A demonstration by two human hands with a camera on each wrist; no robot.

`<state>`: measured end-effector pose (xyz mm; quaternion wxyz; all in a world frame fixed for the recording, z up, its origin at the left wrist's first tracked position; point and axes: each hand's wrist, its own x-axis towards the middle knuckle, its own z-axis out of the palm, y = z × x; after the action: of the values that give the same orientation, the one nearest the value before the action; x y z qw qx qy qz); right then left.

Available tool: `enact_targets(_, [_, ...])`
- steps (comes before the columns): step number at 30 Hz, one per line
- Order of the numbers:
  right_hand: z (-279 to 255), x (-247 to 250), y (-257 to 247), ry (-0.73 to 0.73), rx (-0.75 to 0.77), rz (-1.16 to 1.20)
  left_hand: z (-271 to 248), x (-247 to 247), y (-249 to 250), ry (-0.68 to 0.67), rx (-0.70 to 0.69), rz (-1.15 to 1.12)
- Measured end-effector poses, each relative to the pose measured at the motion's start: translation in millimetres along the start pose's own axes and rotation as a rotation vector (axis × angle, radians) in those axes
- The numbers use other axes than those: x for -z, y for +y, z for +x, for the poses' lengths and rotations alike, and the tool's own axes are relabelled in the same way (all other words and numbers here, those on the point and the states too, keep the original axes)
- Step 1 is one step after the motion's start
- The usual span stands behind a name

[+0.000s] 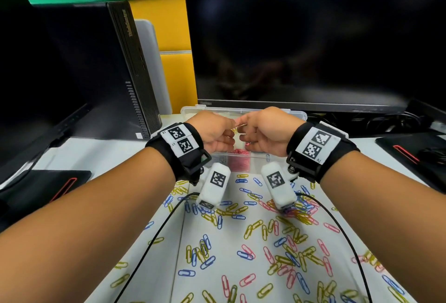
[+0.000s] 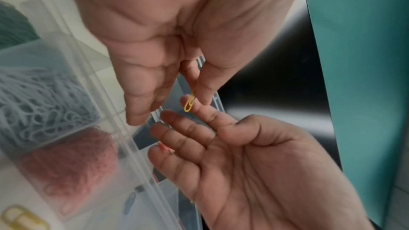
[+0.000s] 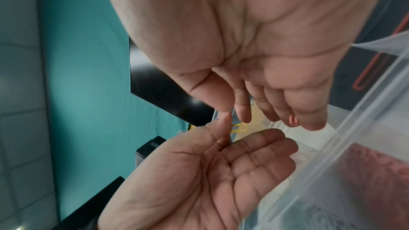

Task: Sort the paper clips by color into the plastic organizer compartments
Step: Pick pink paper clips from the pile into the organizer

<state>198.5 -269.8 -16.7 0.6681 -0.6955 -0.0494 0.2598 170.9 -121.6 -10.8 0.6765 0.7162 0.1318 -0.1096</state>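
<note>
Both wrists sit closest to me, strapped with black bands carrying square black-and-white code tags. Past them, my left hand (image 2: 155, 45) pinches a yellow clip (image 2: 189, 103) between thumb and forefinger, while my right hand (image 2: 239, 162) lies half open beside it, with a pink clip (image 2: 165, 147) tucked among its smaller fingers. Both hands hover over the clear plastic organizer (image 1: 243, 110) at the foot of the monitor (image 1: 313, 37). Sorting looks well started: one compartment holds a thick pink pile (image 2: 73, 163), another a pale bluish heap (image 2: 42, 100). Much is left, since yellow, blue and pink loose clips (image 1: 277, 242) lie scattered across the desk (image 1: 96, 155) near me. A small logo on the monitor's lower edge is too blurred to read, as is the lettering on the computer tower (image 1: 125, 61)
</note>
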Motion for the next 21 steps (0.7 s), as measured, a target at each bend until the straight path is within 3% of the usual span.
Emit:
enact_targets(4, [-2.3, 7.2, -0.4, -0.086, -0.013, 0.017, -2.6, 0.1, 0.8, 0.009, -0.043, 0.01])
enact_targets(8, [-1.8, 8.6, 1.9, -0.012, 0.039, -0.054, -2.9, 8.4, -2.9, 0.072, -0.133, 0.052])
enact_targets(14, [-3.2, -5.7, 5.0, 0.083, 0.155, -0.425, -4.8, 33.9, -10.1, 0.157, -0.222, 0.13])
enact_targets(21, [3.6, -11.7, 4.4, 0.207, 0.334, -0.693, -15.8, 54.6, -11.5, 0.151, -0.197, 0.002])
